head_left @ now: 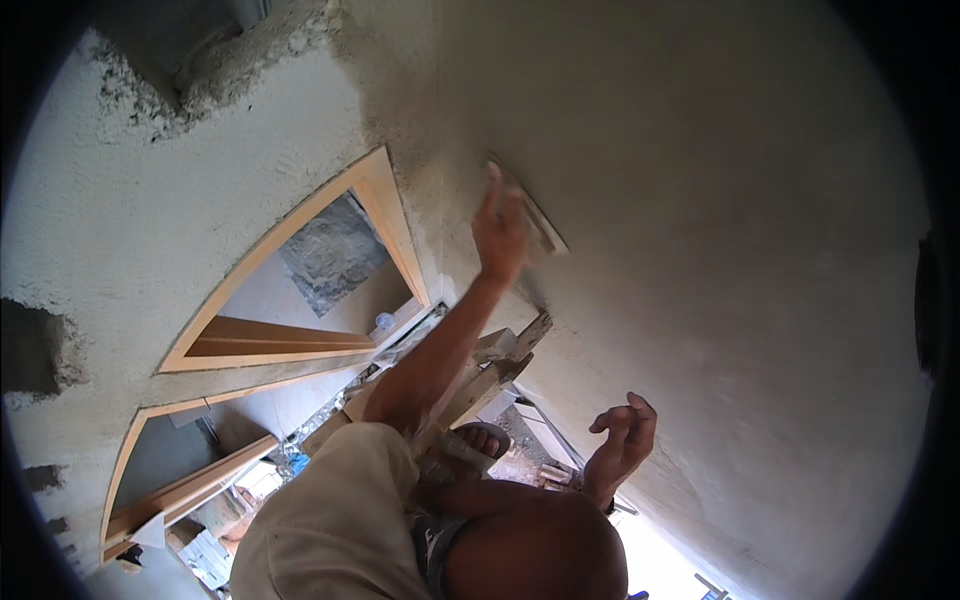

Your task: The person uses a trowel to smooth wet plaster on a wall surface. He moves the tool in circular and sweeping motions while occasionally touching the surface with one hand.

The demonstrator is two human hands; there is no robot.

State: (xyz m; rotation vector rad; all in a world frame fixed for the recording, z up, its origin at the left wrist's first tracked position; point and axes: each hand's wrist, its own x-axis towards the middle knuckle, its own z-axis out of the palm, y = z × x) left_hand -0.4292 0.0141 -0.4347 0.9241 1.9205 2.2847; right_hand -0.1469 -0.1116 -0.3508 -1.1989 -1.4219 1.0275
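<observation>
My left hand [500, 235] is raised against the smooth grey plastered wall [720, 230], with its fingers closed around a flat plastering float [535, 215]. The float's long thin blade lies along the wall, close to the corner; the hand is a little blurred and hides its handle. Lower down and to the right, my right hand [622, 445] hangs in front of the wall with nothing in it, its fingers loosely bent and apart. A dark band shows at its wrist.
Two wood-framed openings, an upper one [275, 255] and a lower one [125, 470], sit in the rough pale wall [250, 120] at left. Below are wooden planks [485, 385], a sandalled foot [480, 440] and a bent bare knee [540, 545]. A broken-edged hole [30, 345] is at far left.
</observation>
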